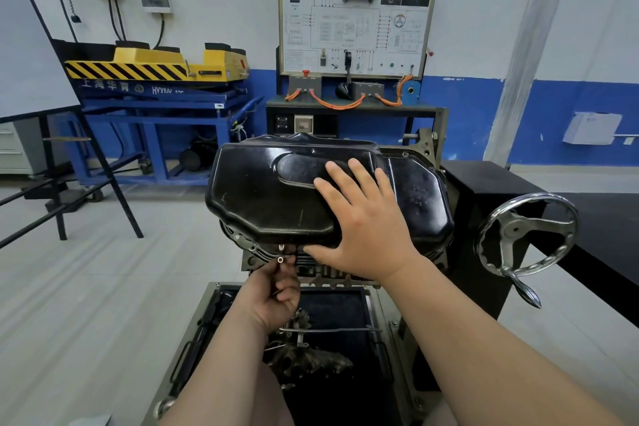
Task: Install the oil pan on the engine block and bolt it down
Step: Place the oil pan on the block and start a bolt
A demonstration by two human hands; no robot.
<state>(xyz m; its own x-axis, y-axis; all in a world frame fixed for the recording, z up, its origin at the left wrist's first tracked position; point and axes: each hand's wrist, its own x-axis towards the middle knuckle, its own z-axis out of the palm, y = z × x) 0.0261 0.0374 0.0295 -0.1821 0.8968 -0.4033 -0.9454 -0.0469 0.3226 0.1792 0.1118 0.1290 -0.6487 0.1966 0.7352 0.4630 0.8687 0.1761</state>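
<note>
- Fingers (337, 176) of the right hand (363, 228) lie straight and slightly spread, flat on the black oil pan (269, 197). The palm presses on it and the thumb reaches along its near lower edge.
- The right forearm comes in from the lower right, with the wrist bent a little upward.
- The left hand (273, 294) is raised just below the pan's near edge. Its fingers are curled and pinch a small silver bolt (280, 259) between thumb and fingertips, the shiny round end facing up.
- The bolt sits right at the pan's flange; whether it has entered a hole cannot be told.
- The oil pan lies upside down on top of the engine block (254, 263), glossy and scuffed. The block is mounted on a stand with a metal handwheel (515, 228) to the right.
- Loose metal parts lie in the stand's tray (207, 328) under the left forearm.
- The training board (358, 17) against the far wall is headed "新能源汽车永磁电机控制实训台" in white on blue.
- The blue lift table (155, 93) at the left reads "上海华育". The Latin lettering beside it starts with "HY" and is otherwise unclear. Its yellow top has black hazard stripes.
</note>
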